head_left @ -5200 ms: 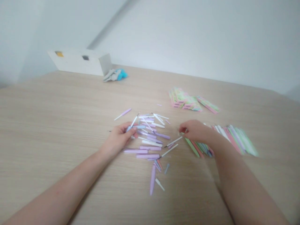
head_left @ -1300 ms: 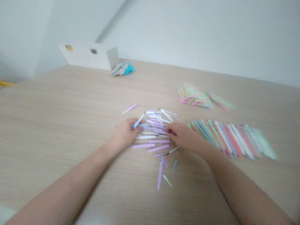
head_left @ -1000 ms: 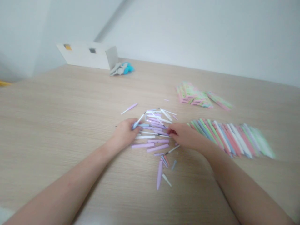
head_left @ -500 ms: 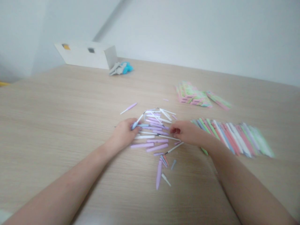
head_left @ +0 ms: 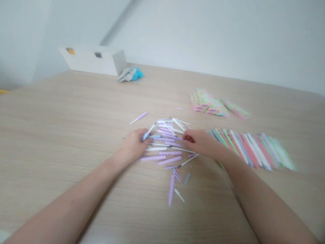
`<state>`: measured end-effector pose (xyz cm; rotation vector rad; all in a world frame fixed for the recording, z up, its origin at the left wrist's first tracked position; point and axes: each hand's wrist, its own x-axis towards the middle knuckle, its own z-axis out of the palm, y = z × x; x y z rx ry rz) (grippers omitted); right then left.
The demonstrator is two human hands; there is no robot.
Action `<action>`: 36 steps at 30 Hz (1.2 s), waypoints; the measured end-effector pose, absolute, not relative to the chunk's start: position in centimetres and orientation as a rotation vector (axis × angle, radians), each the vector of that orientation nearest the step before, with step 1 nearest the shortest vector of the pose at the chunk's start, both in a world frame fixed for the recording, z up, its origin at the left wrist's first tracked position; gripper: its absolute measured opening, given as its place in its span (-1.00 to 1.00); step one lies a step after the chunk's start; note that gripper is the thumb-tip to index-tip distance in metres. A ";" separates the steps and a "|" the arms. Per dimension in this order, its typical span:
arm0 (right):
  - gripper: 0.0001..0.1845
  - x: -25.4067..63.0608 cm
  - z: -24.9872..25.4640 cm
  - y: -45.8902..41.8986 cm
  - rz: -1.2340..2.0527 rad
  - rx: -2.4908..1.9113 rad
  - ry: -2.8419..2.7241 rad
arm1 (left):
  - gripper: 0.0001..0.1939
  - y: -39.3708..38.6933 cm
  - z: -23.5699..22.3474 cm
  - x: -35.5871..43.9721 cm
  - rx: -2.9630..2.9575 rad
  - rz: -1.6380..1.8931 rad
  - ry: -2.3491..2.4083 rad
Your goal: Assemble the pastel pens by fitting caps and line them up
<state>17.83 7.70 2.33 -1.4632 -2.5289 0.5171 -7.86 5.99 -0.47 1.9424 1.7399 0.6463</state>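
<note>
My left hand [head_left: 133, 145] is closed at the left edge of a loose pile of pen parts. Between its thumb and fingers is a light blue pen part [head_left: 148, 133], slanting up with a slim white end and dark tip. My right hand [head_left: 201, 143] lies low at the pile's right edge, fingers curled; whatever they grip, if anything, is hidden. Purple pen barrels [head_left: 170, 153] and white pen refills [head_left: 162, 148] lie between both hands. Closer to me are a purple pen barrel [head_left: 172, 189] and a small white piece [head_left: 179, 195].
A row of assembled-looking coloured pens [head_left: 254, 149] lies right, partly behind my right forearm. Stacked pink-green packets [head_left: 203, 100] stand behind it. Farther back are a white box [head_left: 88, 61] and a grey-and-blue bundle [head_left: 130, 74]. A purple-and-white pen piece [head_left: 139, 118] lies alone.
My right hand has shifted slightly left, onto the edge of the pile. My left hand keeps the blue pen part in nearly the same place.
</note>
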 end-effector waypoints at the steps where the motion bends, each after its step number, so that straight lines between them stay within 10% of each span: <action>1: -0.86 17.7 2.3 7.7 0.537 -1.448 -2.544 | -0.77 6.0 -0.5 -7.9 1.941 0.646 1.739; 36: -0.88 16.6 1.8 7.3 0.382 -1.503 -2.511 | -0.78 6.0 -0.4 -7.9 1.968 0.630 1.725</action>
